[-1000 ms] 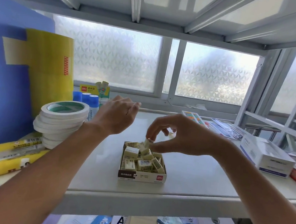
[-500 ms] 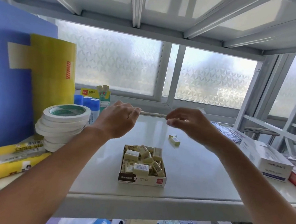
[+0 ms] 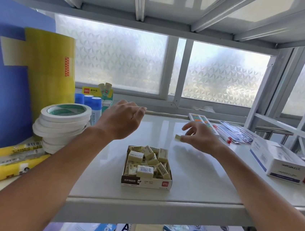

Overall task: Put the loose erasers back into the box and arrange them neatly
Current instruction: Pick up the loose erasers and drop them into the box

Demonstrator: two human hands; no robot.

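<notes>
Step in hand: gathering strays. Right hand (image 3: 200, 137) pinches a loose eraser (image 3: 178, 137) between thumb and fingertips, just above the shelf (image 3: 198, 176), beyond and to the right of the box (image 3: 146, 182). Left hand (image 3: 122, 120) hovers past the box's far left corner, fingers loosely curled, holding nothing.

Box: shallow open cardboard tray near the shelf's front edge. Erasers inside (image 3: 145, 171) are small cream blocks in printed sleeves, heaped at all angles, some tilted on edge.

Next move, by my reckoning: carry the pinched eraser over the box, set it in, then level the heap into rows.

Shelf is smooth, glossy, pale. Stack of tape rolls (image 3: 62, 122) stands to the left.
</notes>
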